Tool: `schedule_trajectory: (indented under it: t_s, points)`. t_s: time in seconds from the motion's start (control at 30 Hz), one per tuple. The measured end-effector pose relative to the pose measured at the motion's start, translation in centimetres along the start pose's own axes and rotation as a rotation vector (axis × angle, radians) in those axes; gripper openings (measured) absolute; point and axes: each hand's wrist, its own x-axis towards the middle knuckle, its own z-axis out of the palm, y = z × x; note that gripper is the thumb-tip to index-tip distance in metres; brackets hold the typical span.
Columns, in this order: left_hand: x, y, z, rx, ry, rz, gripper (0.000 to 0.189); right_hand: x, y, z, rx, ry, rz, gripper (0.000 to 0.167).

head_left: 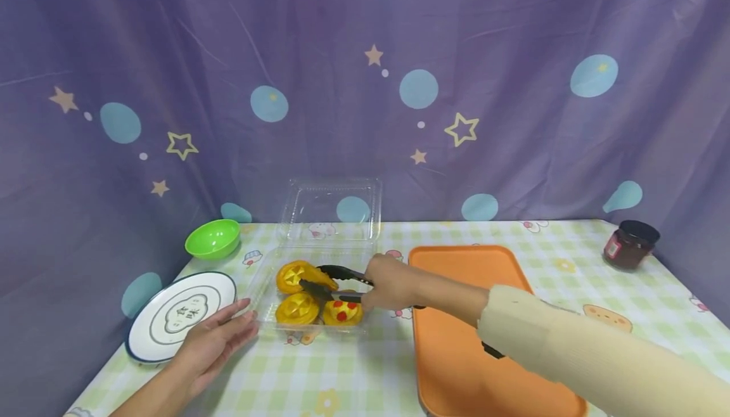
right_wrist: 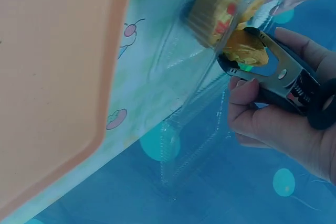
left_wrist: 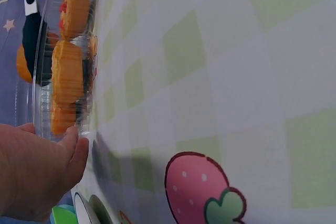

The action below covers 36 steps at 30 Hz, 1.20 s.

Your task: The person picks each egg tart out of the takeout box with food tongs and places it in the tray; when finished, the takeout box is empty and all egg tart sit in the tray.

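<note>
tongs of black-tipped metal (head_left: 320, 291) fill our gripping right hand (head_left: 388, 282); our relaxed left hand (head_left: 219, 338) touches clear plastic box (head_left: 263, 290).

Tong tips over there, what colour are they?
The tong tips are black; they show best in the head view.

Left hand (left_wrist: 39, 169) touches end of clear container (left_wrist: 45, 114); yellow pastries (left_wrist: 67, 72) line up inside, black-tipped tongs (left_wrist: 33, 40) at its rim. Checked tablecloth (left_wrist: 210, 87), strawberry print (left_wrist: 191, 184) near bottom.
</note>
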Motion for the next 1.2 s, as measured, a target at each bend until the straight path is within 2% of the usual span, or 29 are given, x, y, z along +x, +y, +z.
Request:
schedule_trajectory:
  t_s: [0.07, 0.33, 0.6, 0.67, 0.7, 0.8, 0.87, 1.1, 1.2]
  points:
    - [0.0, 0.0, 0.0, -0.001, -0.001, 0.000, 0.065, -0.3, -0.1, -0.1, 0.011, 0.008, -0.009, 0.041]
    - [0.0, 0.1, 0.1, 0.002, 0.008, -0.006, 0.065, -1.5, -0.2, -1.0, -0.070, 0.061, -0.041, 0.017]
    - [-0.1, 0.2, 0.1, -0.004, 0.010, -0.011, 0.064, -3.4, 0.3, -2.5, -0.040, 0.114, -0.116, 0.016]
    - [-0.1, 0.2, 0.1, 0.001, 0.008, -0.009, 0.064, -4.0, 0.5, -3.0, -0.039, 0.124, -0.115, 0.008]
    - [-0.1, 0.2, 0.1, 0.003, 0.006, -0.009, 0.064, -4.4, 0.6, -3.3, -0.038, 0.125, -0.107, 0.014]
    - [-0.1, 0.3, 0.1, 0.007, 0.005, -0.008, 0.063, -5.5, 1.0, -3.9, -0.033, 0.117, -0.066, 0.044]
    - [-0.1, 0.3, 0.2, 0.008, 0.008, -0.006, 0.063, -6.2, 1.3, -4.2, -0.037, 0.121, -0.048, 0.052]
    - [-0.1, 0.4, 0.3, 0.024, 0.007, -0.008, 0.063, -7.9, 2.2, -4.9, -0.042, 0.143, -0.045, 0.021]
    - [-0.1, 0.4, 0.3, 0.022, 0.010, -0.011, 0.064, -8.6, 2.5, -4.9, -0.041, 0.154, -0.038, 0.026]
